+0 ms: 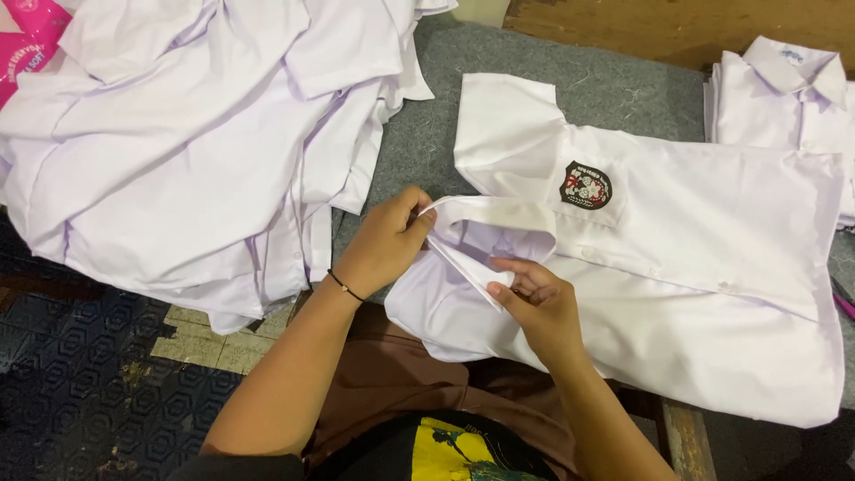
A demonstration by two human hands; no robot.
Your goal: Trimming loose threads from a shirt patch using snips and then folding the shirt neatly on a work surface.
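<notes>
A white short-sleeved shirt [695, 267] with a dark round badge [585, 184] on its chest pocket lies flat on a grey felt-covered table [534, 80], collar toward me. My left hand [385, 240] pinches the left end of the shirt's collar [494, 218]. My right hand [539, 303] grips the collar's near edge from below. Both hands hold the collar open and slightly raised. A thin dark bracelet circles my left wrist.
A large heap of white shirts [196, 142] covers the table's left side. A folded white shirt [784, 93] lies at the far right. Pink packaging [27, 44] shows at the top left corner. Dark patterned floor [80, 374] lies below left.
</notes>
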